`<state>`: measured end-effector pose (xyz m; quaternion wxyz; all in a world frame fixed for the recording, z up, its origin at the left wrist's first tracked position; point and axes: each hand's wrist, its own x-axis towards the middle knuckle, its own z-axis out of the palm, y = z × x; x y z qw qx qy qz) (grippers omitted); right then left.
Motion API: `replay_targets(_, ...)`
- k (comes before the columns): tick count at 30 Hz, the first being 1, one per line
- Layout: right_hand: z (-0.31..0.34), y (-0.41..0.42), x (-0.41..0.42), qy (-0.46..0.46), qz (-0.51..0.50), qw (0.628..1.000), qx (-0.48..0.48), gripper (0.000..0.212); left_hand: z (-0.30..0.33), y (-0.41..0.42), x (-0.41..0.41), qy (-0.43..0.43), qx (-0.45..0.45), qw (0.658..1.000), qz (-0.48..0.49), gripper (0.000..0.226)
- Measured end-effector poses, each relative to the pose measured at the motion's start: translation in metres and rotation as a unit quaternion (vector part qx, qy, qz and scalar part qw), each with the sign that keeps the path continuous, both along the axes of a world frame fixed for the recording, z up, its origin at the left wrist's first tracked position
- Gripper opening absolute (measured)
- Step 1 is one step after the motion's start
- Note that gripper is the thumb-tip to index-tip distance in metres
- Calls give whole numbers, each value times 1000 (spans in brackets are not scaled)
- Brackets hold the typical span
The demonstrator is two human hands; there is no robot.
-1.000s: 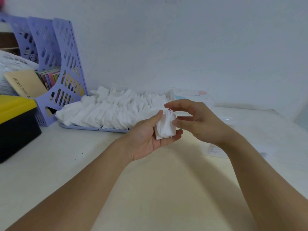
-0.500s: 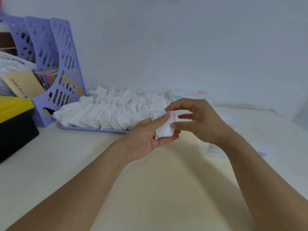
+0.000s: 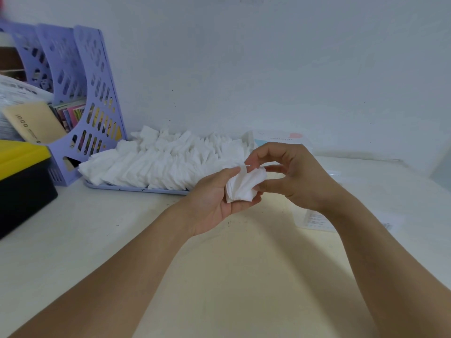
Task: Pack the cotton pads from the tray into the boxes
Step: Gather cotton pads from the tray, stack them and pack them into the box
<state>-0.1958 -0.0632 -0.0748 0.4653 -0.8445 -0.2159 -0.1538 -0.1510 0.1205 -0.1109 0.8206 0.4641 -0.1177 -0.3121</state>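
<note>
Cradling a small stack of pads (image 3: 244, 185) in the curled fingers of the left hand (image 3: 214, 201), thumb on top, a person squares it. The right hand (image 3: 290, 176) pinches the stack's upper edge. Beyond the fingertips, the tray (image 3: 136, 187) remains heaped.

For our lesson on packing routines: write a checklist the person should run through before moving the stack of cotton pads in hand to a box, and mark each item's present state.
1. Stack of cotton pads held in the left hand: ok.
2. Pads squared up: not ok, edges fan out.
3. Right hand steadies the stack: ok, fingertips pinch its top edge.
4. Clear box open and ready: cannot tell, the right forearm hides it.
5. Supply left in the lilac tray: ok, many pads remain.
</note>
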Motion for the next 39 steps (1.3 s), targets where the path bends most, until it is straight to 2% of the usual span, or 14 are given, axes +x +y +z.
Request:
replay_targets(6, 0, 1, 0, -7, -9, 1000, -19, 45, -2, 2, 1, -68, 37, 997, -11, 36)
replay_targets(12, -2, 1, 1, 4, -40, 997, -59, 44, -6, 0, 3, -114, 64, 991, -13, 55)
replay_targets(14, -1, 2, 1, 7, -39, 998, -51, 41, -6, 0, 2, -110, 62, 992, -13, 52)
replay_targets(17, -1, 3, -1, 25, -33, 999, -31, 40, -3, 0, -1, -102, 63, 993, -18, 34)
replay_targets(21, 4, 0, -3, 78, -13, 997, 10, 43, 0, 0, -5, -77, 61, 995, -28, 33)
replay_targets(27, 3, -3, -3, 138, 38, 989, 22, 33, 0, -2, -12, -129, 131, 983, -16, 53)
replay_targets(33, 1, 1, -2, 119, 25, 992, -16, 38, -3, -3, -12, -155, 161, 974, -33, 64)
replay_targets(39, 0, 4, -2, 115, 32, 993, -16, 45, -5, -2, -10, -114, 147, 980, -74, 66)
